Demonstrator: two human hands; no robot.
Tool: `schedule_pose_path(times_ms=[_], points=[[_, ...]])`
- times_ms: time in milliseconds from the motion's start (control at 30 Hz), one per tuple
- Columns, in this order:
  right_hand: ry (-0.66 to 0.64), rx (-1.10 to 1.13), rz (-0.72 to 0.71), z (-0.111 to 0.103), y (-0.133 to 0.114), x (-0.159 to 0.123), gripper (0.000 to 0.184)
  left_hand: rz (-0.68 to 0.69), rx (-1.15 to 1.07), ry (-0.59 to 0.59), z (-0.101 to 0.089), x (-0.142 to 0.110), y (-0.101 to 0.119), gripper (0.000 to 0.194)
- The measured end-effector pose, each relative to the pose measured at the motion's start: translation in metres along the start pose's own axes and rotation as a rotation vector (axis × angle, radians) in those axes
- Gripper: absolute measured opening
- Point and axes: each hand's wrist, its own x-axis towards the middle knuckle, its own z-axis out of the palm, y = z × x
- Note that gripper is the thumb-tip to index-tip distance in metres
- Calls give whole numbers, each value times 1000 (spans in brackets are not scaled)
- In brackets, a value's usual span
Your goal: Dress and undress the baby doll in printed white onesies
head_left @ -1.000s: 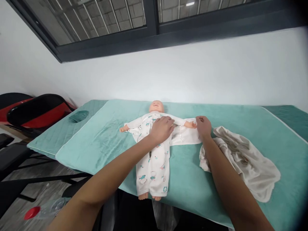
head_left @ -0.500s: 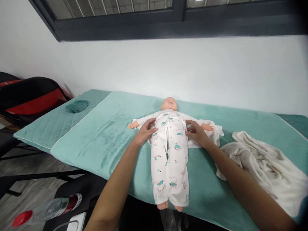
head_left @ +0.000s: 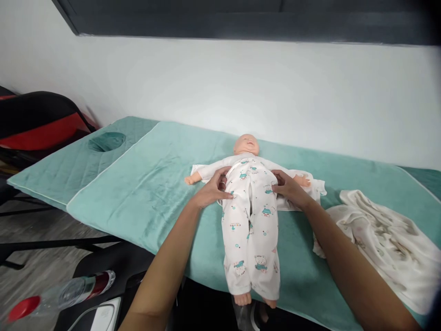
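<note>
A baby doll (head_left: 246,145) lies on its back on the green bed, head towards the wall, arms spread out. It wears a white long-sleeved top (head_left: 218,168) and white printed baby pants (head_left: 251,234) pulled up high over the belly, with bare feet showing at the cuffs. At the left side of the hips, my left hand (head_left: 215,189) grips the pants, thumb on the front and fingers curled behind. My right hand (head_left: 290,188) grips the opposite side in much the same way, its fingertips partly hidden. A white cloth (head_left: 319,185) lies spread under the doll's upper body.
A crumpled white cloth (head_left: 382,243) rests to the right on the green-covered bed (head_left: 155,184). The bed has a face hole (head_left: 107,141) at its left end. Black and red chairs (head_left: 41,124) stand left. A bottle (head_left: 69,292) and a white power strip (head_left: 105,317) are at lower left.
The view has tipped down and come a little closer. Both hands stay at the sides of the pants; the left thumb has slid slightly further over the front.
</note>
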Motion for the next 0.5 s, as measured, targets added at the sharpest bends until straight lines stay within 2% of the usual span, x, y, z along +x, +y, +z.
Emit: schedule_pose_path(times_ms=[100, 233, 333, 433, 500], points=[[0, -64, -3, -1, 0, -2, 47, -22, -82, -47, 3, -2, 0, 95], [11, -224, -103, 1, -3, -7, 35, -27, -88, 20, 10, -6, -4, 76], [45, -293, -206, 5, -3, -10, 33, -4, -49, 121, 18, -10, -7, 53], [139, -246, -169, 7, 1, -13, 35, 35, 101, 262, 28, -15, -7, 26], [219, -132, -140, 8, 4, -13, 36, 67, 223, 370, 34, -15, -6, 16]])
